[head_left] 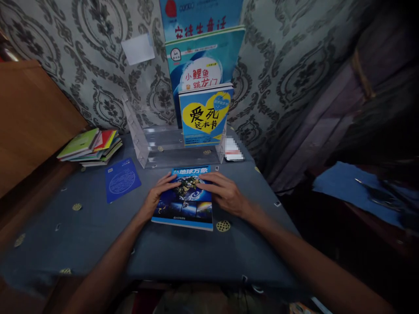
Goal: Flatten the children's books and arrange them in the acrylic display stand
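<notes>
A blue-and-black book point(186, 209) with the Earth on its cover is in front of me, its lower edge toward me. My left hand point(159, 192) holds its left side, fingers reaching over the cover and thumb hidden. On the opposite side my right hand point(225, 192) grips the right edge, with fingers spread across the picture. Just beyond the book stands a clear tiered book stand point(173, 156). In its right half a blue book with a yellow heart point(204, 115) leans upright, before a teal book point(209, 52) and a taller blue book point(199, 22).
A stack of books point(88, 148) lies at the table's back left, near a brown panel point(36, 117). A flat blue booklet point(123, 179) is left of the stand. Right of it lies a blurred white object point(233, 149). Patterned curtain point(104, 65) hangs behind the tablecloth-covered table point(98, 235).
</notes>
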The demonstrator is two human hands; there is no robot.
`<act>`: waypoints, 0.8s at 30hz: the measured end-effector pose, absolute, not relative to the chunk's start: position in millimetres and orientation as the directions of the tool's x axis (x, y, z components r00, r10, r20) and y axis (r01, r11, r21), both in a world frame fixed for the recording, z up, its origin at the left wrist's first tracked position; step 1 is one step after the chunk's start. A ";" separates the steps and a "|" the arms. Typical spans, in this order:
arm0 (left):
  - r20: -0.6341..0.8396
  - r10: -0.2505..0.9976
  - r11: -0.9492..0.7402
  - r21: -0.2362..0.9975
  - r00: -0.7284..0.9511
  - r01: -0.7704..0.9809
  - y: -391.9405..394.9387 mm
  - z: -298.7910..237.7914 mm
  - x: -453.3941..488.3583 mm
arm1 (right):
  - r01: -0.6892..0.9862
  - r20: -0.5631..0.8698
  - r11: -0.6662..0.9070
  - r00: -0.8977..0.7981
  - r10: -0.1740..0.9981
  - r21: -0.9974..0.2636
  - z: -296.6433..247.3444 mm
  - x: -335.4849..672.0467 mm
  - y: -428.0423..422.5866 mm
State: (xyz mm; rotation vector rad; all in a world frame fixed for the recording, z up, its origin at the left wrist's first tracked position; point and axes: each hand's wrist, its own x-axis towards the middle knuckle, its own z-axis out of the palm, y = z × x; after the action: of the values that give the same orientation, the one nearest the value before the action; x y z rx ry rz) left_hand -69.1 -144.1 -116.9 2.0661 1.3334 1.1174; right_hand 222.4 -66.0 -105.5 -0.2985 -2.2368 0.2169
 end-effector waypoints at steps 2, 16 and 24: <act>0.356 0.894 -0.446 0.656 0.271 0.609 -146.0 -122.0 -68.0 | 0.156 0.692 0.954 -0.660 0.292 -0.254 -112.1 223.7 -62.6; 0.337 0.875 -0.473 0.431 0.349 0.769 -144.7 -128.1 -63.7 | 0.308 0.332 0.902 -0.853 0.402 -0.301 -120.6 229.5 -65.1; 0.315 0.912 -0.361 0.313 0.263 0.878 -115.4 -112.7 -54.8 | 0.367 0.286 0.896 -0.856 0.431 -0.251 -107.2 189.4 -72.8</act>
State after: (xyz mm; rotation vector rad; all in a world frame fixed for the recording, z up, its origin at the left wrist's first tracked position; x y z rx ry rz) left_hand -54.8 -115.4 -112.7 2.4354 1.7306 0.6906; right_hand 189.4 -72.8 -107.2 -0.5912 -2.7248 0.2668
